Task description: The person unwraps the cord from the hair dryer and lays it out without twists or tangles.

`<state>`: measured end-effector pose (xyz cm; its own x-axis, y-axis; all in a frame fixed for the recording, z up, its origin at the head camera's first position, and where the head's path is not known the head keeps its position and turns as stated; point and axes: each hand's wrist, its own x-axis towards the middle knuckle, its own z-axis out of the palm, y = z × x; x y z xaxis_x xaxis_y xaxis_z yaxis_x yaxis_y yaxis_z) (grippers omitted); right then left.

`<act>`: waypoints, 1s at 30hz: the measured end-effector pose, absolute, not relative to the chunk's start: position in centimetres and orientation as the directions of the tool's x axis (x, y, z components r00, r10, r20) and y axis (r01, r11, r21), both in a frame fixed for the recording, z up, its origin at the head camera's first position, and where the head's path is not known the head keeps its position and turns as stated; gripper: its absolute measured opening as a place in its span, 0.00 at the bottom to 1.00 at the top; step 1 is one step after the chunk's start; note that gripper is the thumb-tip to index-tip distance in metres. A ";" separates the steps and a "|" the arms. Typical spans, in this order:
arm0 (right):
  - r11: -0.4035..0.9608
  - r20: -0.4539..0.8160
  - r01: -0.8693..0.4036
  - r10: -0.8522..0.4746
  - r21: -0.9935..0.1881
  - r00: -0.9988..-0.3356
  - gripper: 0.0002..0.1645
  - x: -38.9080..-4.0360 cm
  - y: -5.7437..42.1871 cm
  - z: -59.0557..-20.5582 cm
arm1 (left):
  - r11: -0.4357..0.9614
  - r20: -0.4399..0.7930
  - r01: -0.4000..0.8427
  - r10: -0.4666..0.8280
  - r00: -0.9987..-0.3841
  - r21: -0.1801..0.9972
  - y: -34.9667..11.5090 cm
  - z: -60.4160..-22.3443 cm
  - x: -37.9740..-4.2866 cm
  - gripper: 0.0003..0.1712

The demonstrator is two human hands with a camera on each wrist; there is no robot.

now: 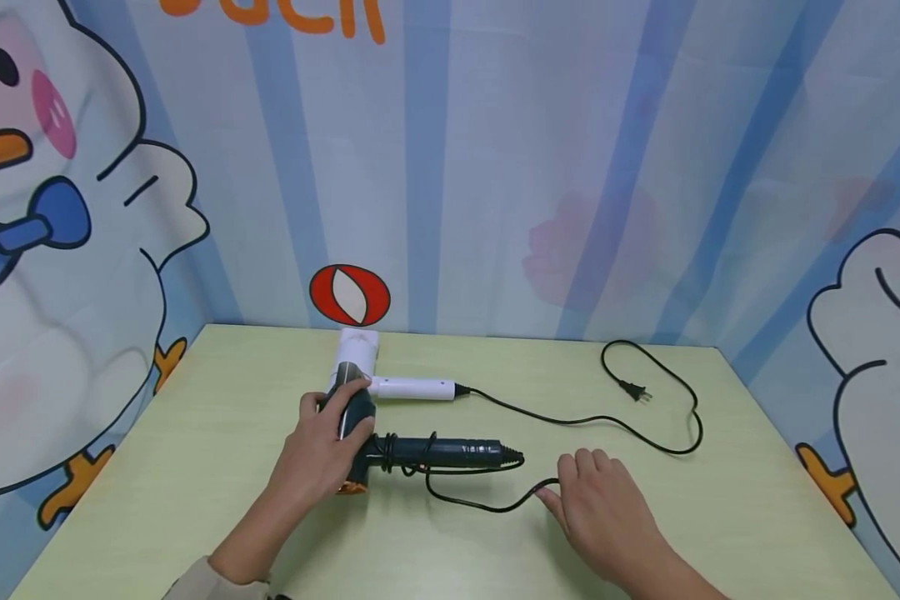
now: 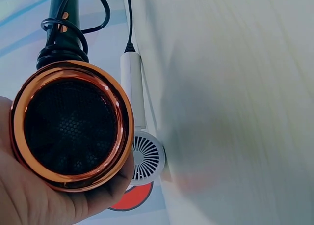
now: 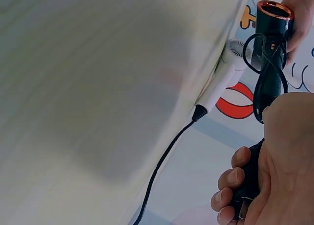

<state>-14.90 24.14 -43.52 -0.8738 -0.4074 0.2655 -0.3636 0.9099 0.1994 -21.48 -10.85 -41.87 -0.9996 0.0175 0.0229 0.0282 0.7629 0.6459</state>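
My left hand (image 1: 317, 454) grips the barrel of a dark green hair dryer (image 1: 450, 452) with a copper-coloured ring (image 2: 126, 122) at its back end. Its handle points right, with black cord looped round it. A free length of that cord (image 1: 487, 507) runs to my right hand (image 1: 607, 512), whose curled fingers hold the black plug (image 3: 251, 178), as the right wrist view shows; in the head view the hand hides it. Just behind the green dryer lies a white hair dryer (image 1: 412, 388), part of its head covered by the left hand.
The white dryer's black cord (image 1: 570, 422) curves across the right half of the pale table (image 1: 720, 533) and ends in a plug (image 1: 634, 390). A blue striped cloth backdrop (image 1: 480, 167) with cartoon ducks stands at the table's back and sides.
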 end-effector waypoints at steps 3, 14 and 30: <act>0.905 0.274 -0.366 -0.416 0.216 -0.867 0.27 -15.2 24.4 -43.8 | 0.760 0.017 0.023 0.017 -1.000 0.650 -11.0 -42.0 -21.5 0.31; 0.905 0.286 -0.360 -0.415 0.225 -0.864 0.28 -16.6 24.9 -44.7 | 0.755 0.007 0.023 0.025 -1.000 0.656 -11.0 -41.6 -21.3 0.30; 0.929 0.303 -0.324 -0.365 0.176 -0.881 0.29 -19.4 25.1 -45.2 | 0.735 0.004 0.025 0.031 -1.000 0.677 -11.3 -42.0 -21.3 0.31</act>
<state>-19.39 25.13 -45.20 -0.8806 -0.3648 0.3026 -0.3244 0.9294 0.1762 -21.33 -11.27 -41.96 -0.9995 0.0305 0.0045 0.0255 0.7354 0.6771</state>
